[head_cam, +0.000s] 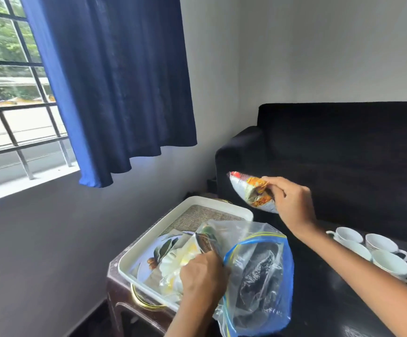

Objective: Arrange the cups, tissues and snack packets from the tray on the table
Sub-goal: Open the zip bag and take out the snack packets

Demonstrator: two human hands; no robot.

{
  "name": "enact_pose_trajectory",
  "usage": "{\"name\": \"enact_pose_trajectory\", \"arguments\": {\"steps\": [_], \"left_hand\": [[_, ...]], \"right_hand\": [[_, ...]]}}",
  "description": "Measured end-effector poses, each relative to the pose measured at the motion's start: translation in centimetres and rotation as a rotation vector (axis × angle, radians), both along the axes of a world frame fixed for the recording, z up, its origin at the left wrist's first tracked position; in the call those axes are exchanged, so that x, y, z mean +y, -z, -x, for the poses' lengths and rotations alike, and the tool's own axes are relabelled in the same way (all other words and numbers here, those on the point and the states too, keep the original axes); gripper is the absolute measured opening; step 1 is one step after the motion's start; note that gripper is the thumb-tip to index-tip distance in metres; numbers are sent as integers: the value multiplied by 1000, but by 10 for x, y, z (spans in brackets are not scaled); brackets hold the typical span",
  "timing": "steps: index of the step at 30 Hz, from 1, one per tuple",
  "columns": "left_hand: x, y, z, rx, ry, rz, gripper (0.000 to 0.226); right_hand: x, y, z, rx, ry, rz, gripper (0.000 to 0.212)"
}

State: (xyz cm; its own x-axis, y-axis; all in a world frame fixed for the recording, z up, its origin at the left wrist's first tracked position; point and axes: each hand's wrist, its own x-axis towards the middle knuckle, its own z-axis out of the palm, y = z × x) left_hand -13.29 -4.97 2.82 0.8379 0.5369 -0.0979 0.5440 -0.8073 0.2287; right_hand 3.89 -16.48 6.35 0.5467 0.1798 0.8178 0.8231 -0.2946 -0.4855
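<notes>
Hands: right hand [291, 203] grasps a snack packet [252, 192], raised beyond the tray's far corner; left hand [203, 276] grips the clear zip bag [256, 271] over the tray's near side. White tray [134, 254] sits on a brown stand. Four white cups [377, 249] stand on the black bench, right of the tray.

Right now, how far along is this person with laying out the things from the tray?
Done: the white cups already stand together on the dark table. In hand: the right hand holds a snack packet up above the table, and the left hand grips the zip bag at the tray. Left: more packets show in the bag and tray. No tissues are clearly visible.
</notes>
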Motion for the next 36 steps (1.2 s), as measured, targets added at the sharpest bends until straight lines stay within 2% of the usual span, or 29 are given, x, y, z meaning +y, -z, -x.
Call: {"name": "enact_pose_trajectory", "arguments": {"steps": [6,12,16,22,26,29,34,36], "left_hand": [[-4,-2,0,51,47,-77,41],[-5,-5,4,9,53,-103,35],[-4,-4,6,1,49,-85,33],[-2,5,6,-80,-13,-68,27],[0,5,5,-42,44,-80,35],[4,6,4,-76,44,-83,36],[9,9,1,-183,10,-49,26],[10,7,-1,-254,-35,-38,25]], "right_hand": [[50,27,-33,39,-18,433,20],[89,32,-54,-98,-30,716,25],[98,53,-54,-252,-57,1068,22],[90,74,-56,-304,-40,1166,21],[86,74,-59,-254,-27,1222,25],[79,63,-60,-162,-27,1124,31],[51,35,-36,184,-20,407,19],[34,23,-21,215,-3,194,23]]}}
